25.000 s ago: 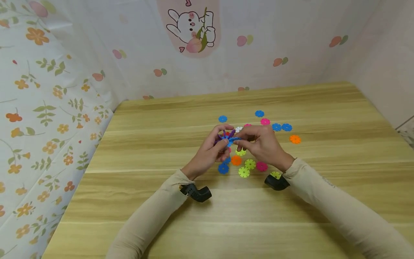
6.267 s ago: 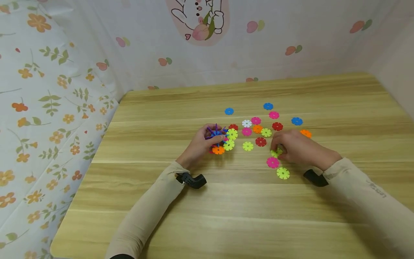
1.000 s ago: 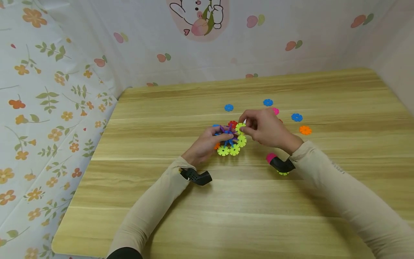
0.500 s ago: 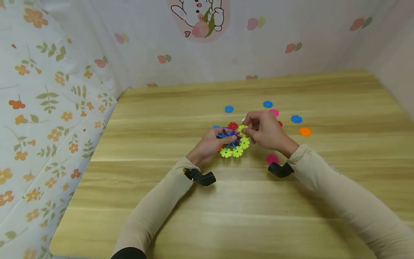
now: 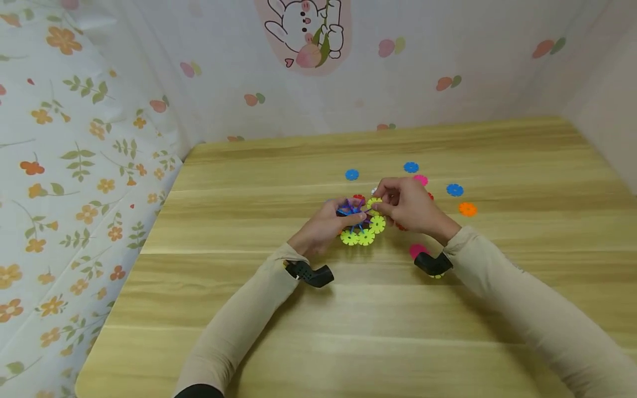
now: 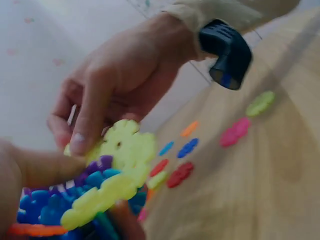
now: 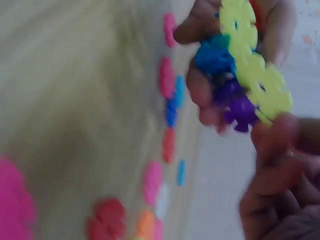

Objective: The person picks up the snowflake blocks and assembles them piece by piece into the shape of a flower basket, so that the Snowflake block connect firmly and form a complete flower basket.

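My left hand [image 5: 323, 224] holds a cluster of joined notched discs, its blue and purple pieces [image 5: 354, 213] under the thumb. Several yellow-green discs [image 5: 366, 237] run along the cluster's near and right edge. My right hand [image 5: 415, 207] pinches the uppermost yellow-green disc [image 5: 374, 204] between thumb and fingers. In the left wrist view the right hand [image 6: 125, 75] has its thumb on a yellow disc [image 6: 127, 147] beside the purple piece. The right wrist view shows a yellow row [image 7: 245, 55] along the blue [image 7: 215, 57] and purple pieces, right fingertips at its lower end.
Loose discs lie on the wooden table [image 5: 249, 182]: blue ones [image 5: 351, 174] at the back, an orange one [image 5: 468, 209] at the right, a pink one [image 5: 418, 251] by the right wrist's black mount [image 5: 433, 264]. Red and white discs are partly hidden behind the hands.
Against one second ago, both hands and the cluster sit slightly further right, and the pinched yellow-green disc appears more tilted. Since the older frames, yellow-green discs have been added along the cluster's edge.
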